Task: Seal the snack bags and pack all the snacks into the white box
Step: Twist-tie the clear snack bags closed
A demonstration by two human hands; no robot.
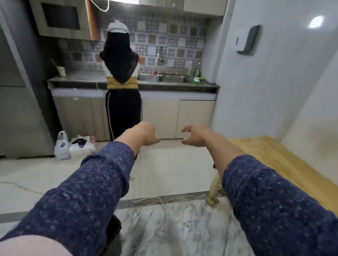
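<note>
Head view. Both arms in speckled navy sleeves extend forward over the floor. The left hand [144, 133] and the right hand [196, 135] hang in mid-air with fingers loosely curled, grasping nothing. No snack bags or white box are visible. A wooden surface [290, 162] lies at right; a second person [121, 77] stands at the kitchen counter [79, 79] beside the sink [162, 78].

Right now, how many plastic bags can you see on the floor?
2 for certain: a white bag with handles by the dark cabinet, and a flatter bag just right of it, touching it. Blur may hide others in the pile. No snack bags or white box show.
</note>
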